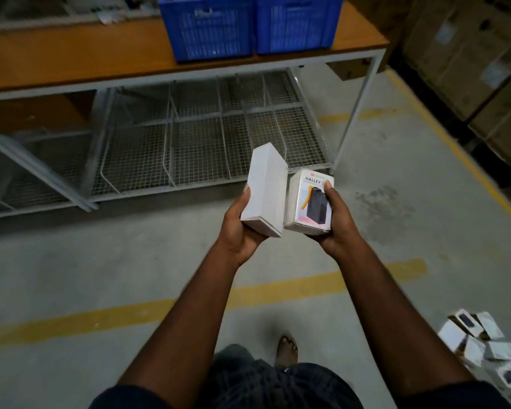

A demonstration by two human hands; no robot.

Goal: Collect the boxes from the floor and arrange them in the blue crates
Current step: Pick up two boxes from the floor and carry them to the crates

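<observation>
Left hand: our left hand (239,228) is closed around a plain white box (266,190), palm under its near end and thumb up along its left edge.
Plain white box: it stands tilted, with its far end raised and leaning away from us, and no print shows on the faces we can see.
Right hand: our right hand (338,219) is wrapped around a printed box (309,202), thumb across its upper right corner and fingers beneath.
Printed box: its top face is turned to us, reads "HALLEY" and shows a dark product with an orange strap.
The two boxes: they sit side by side between our hands, and their inner edges look to be touching.
Blue crates: two blue crates (210,31) (295,23) stand side by side, far ahead of our hands, on an orange-topped table (71,57).
Wire rack: a white mesh rack (207,143) lies under the table, just beyond our hands.
Loose boxes: a heap of small white boxes (481,346) lies on the floor (396,178), behind and to the right of our right hand.
Floor marks: a yellow line (130,314) crosses the floor below our forearms.
Cartons: brown cartons (470,54) are stacked far off to the right of our right hand.
</observation>
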